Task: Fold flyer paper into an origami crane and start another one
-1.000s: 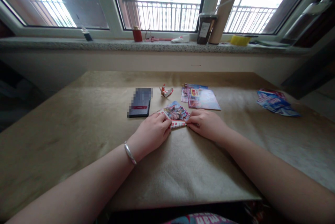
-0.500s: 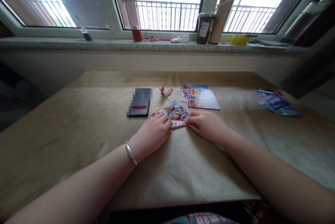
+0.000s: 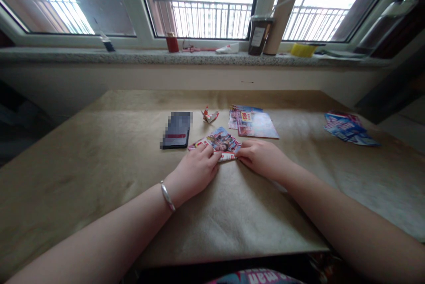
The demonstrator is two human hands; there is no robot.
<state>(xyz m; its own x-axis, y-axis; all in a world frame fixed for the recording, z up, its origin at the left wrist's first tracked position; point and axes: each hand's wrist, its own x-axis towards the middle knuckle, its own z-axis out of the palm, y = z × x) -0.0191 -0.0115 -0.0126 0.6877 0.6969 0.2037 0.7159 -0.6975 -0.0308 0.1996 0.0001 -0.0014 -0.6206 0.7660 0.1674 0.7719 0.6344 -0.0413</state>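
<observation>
A printed paper sheet [image 3: 220, 139], folded to a pointed shape, lies on the table between my hands. Its near edge is turned up in a narrow white and red strip. My left hand [image 3: 198, 165], with a silver bangle at the wrist, presses on the strip with its fingers together. At the sheet's right corner, my right hand [image 3: 257, 153] pinches the end of the strip between thumb and fingers. Just beyond the sheet stands a small folded paper figure [image 3: 210, 116] in red and white. To the left lies a dark phone [image 3: 176, 130], partly pixelated.
A stack of printed flyers [image 3: 257, 124] lies behind my right hand. More blue flyers [image 3: 350, 128] are fanned near the table's right edge. On the stone windowsill [image 3: 139, 57] stand a lidded cup [image 3: 259, 36], a tall tube [image 3: 283, 16], a yellow tape roll [image 3: 303, 50] and a red container [image 3: 172, 43].
My left hand has slid slightly to the right along the folded strip and covers more of it. The right hand keeps its pinch at the corner.
</observation>
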